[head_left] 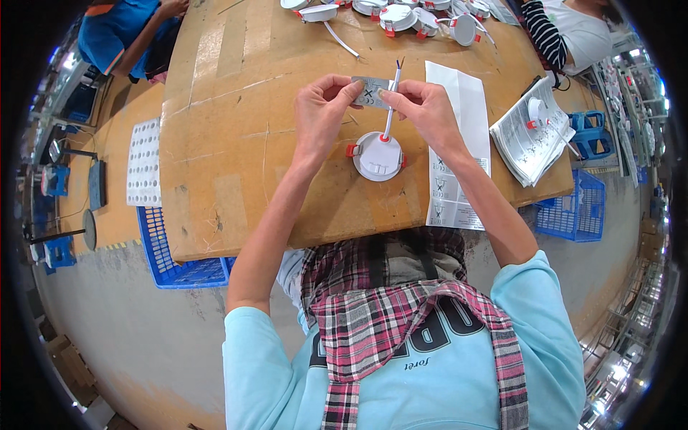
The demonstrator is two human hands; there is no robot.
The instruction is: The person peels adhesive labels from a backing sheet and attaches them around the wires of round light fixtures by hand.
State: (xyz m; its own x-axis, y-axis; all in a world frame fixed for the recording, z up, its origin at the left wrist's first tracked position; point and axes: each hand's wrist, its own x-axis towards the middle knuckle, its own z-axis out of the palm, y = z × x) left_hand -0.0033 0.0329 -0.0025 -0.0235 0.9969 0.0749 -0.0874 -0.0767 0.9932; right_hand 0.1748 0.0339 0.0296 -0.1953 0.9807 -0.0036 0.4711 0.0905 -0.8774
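Observation:
A small silver label (369, 92) with dark print is stretched between my two hands above the table. My left hand (324, 111) pinches its left end between thumb and forefinger. At the right end, my right hand (428, 113) pinches the label where it meets a white cable (390, 118) with bare wire ends pointing away from me. This cable rises from a round white downlight (378, 158) with red-tipped clips, lying back side up on the table. Under my right forearm lies a long white sheet of labels (462, 132), some silver ones showing near its close end.
Several white downlights (398, 17) lie piled at the table's far edge. On the right, another downlight (536, 110) rests on a stack of printed sheets (519, 147). Blue crates (573, 211) and a perforated white panel (144, 161) flank the table (236, 165). Two people stand beyond.

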